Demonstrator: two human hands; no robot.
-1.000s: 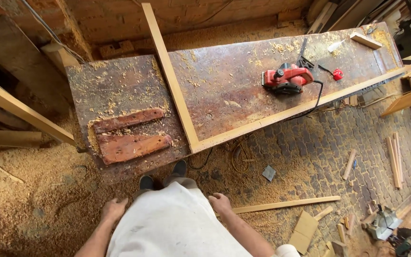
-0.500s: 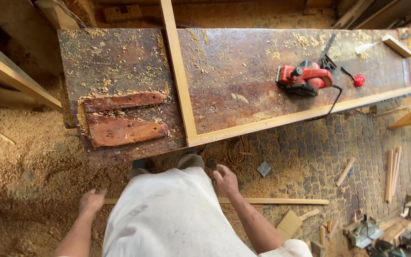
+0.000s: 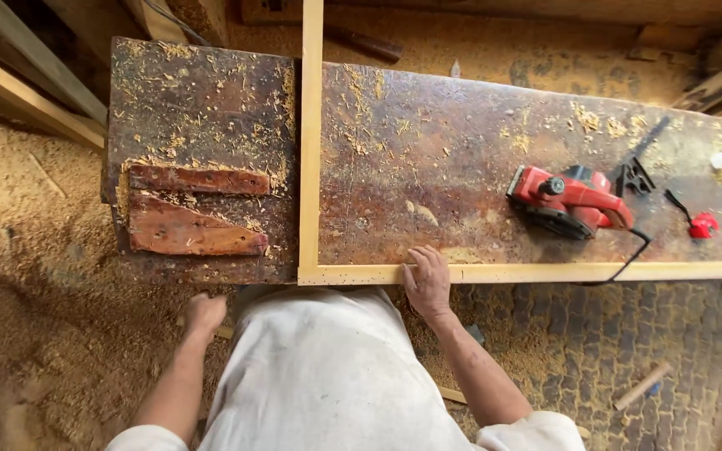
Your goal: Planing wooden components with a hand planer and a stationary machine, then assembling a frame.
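- Wooden frame (image 3: 545, 272) is laid flat on the workbench (image 3: 428, 167), and its near rail is pinned right under the fingers (image 3: 424, 266) of the right hand (image 3: 428, 284).
- That rail's long axis is run sideways across the fingertips, out to both sides of them; the cross rail (image 3: 311, 142) is met at a corner just left of the fingers and is carried straight away from them.
- Right hand is spread flat, palm down, fingers loose and extended on the rail, nothing gripped.
- Left hand (image 3: 205, 314) is hung below the bench edge, well left of the frame corner, curled loosely and holding nothing as far as can be seen; the right one is clearly the nearer to the frame.
- Red electric planer (image 3: 568, 200) is parked beyond and to the right of the right fingers, inside the frame, its cord draped over the rail.
- Two reddish wood pieces (image 3: 194, 221) are seen off to the left of the cross rail.
- Frame's right end is cut off by the picture edge, the far end of the cross rail too.
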